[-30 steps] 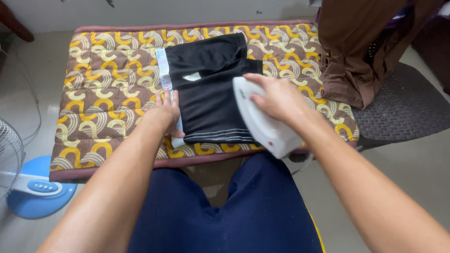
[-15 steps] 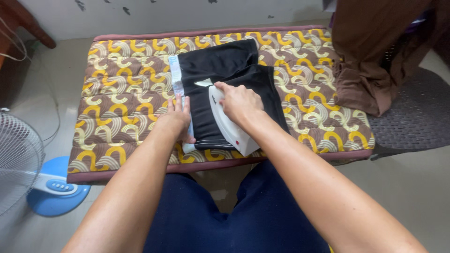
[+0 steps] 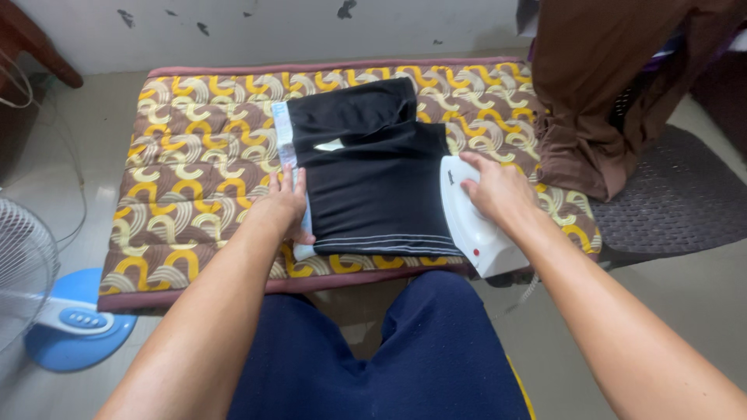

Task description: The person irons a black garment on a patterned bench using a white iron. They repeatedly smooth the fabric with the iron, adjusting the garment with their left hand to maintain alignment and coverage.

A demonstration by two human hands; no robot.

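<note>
Black garment (image 3: 373, 183) lies folded flat on quilted mat (image 3: 187, 179), centre. Step in hand: ironing. Right hand (image 3: 498, 190) closed round handle of white iron (image 3: 475, 222), iron at garment's right edge, partly off cloth onto mat. Left hand (image 3: 282, 204) flat, fingers together, pressing left edge by pale striped trim. Next pass likely calls for iron on cloth, left hand out of its path. Mat brown with yellow arcs, on pale floor. Brown cloth (image 3: 599, 85) draped over dark chair (image 3: 669, 194) right; fan (image 3: 39, 288) with blue base left.
</note>
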